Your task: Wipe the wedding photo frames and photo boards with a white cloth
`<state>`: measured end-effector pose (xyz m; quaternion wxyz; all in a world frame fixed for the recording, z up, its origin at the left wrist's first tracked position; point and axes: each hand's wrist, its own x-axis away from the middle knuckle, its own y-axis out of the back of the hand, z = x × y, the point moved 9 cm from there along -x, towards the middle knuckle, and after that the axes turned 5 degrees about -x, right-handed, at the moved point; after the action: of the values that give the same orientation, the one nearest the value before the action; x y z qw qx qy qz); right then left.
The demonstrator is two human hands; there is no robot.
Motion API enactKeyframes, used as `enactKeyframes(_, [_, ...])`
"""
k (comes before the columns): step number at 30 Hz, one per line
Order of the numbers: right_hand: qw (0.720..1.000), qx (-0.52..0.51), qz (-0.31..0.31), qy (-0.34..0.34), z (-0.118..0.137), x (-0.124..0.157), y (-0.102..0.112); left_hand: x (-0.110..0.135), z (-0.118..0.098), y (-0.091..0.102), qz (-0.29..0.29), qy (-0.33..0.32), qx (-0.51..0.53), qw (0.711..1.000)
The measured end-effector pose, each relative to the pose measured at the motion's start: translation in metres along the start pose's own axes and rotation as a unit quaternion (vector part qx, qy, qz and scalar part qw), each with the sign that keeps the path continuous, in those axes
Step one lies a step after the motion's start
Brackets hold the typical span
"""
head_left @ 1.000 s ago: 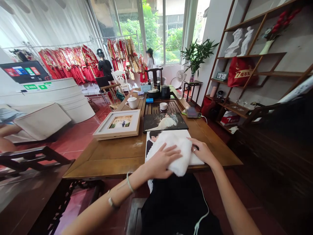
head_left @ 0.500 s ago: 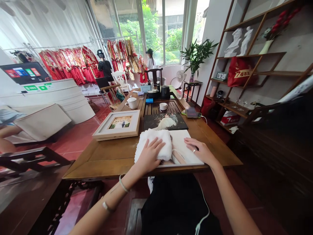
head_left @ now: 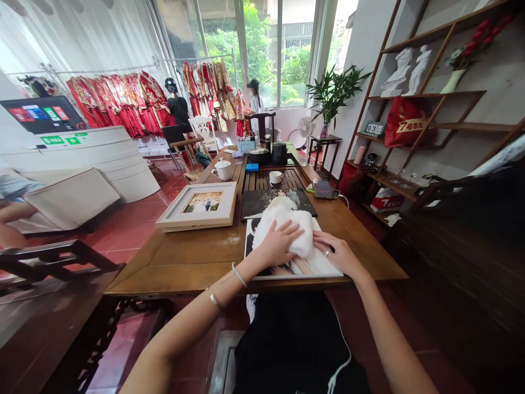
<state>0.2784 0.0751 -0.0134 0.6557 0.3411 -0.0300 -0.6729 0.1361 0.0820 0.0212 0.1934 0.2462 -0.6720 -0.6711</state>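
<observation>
Cloth (head_left: 302, 217) beneath spread left grip (head_left: 281, 243), right grip (head_left: 338, 254) just beside, spread on photo panel (head_left: 318, 267)

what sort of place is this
Perhaps a bridal photo studio: rows of red and gold garments hang behind, and the table holds a framed photo and a dark print showing a white gown.

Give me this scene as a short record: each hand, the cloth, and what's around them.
Left hand: spread on the cloth
Right hand: on the white print's right side
Cloth: bunched, hiding part of the white print
White print: flat at the table's near edge
Beyond it: dark print
To the left: framed photo
</observation>
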Motion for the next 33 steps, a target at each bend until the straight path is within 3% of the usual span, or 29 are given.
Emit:
enactKeyframes(4, [1.0, 0.002, 0.001, -0.006, -0.002, 0.0, -0.001, 0.038, -0.02, 0.003, 0.017, 0.0, 0.026, 1.0])
enactKeyframes(10, [1.0, -0.002, -0.007, -0.005, -0.001, 0.001, -0.001, 0.104, -0.032, 0.011, 0.064, 0.071, 0.063, 0.993])
enactKeyframes(14, [1.0, 0.0, -0.004, -0.002, -0.002, 0.002, -0.001, 0.125, -0.043, 0.011, 0.103, 0.105, 0.073, 0.986])
enactKeyframes(18, [1.0, 0.005, -0.004, 0.0, 0.001, 0.002, -0.001, 0.112, -0.027, 0.01, 0.071, 0.145, 0.049, 0.986])
enactKeyframes(27, [1.0, 0.008, -0.004, 0.0, 0.0, 0.002, 0.0, 0.04, 0.047, 0.008, -0.01, 0.174, -0.025, 0.984])
enactKeyframes(30, [1.0, 0.007, -0.009, 0.0, -0.001, 0.002, 0.001, 0.032, 0.059, 0.009, -0.033, 0.205, -0.041, 0.977])
enactKeyframes(33, [1.0, 0.011, -0.011, 0.004, 0.0, 0.001, 0.002, 0.039, 0.057, 0.006, -0.036, 0.22, -0.041, 0.974])
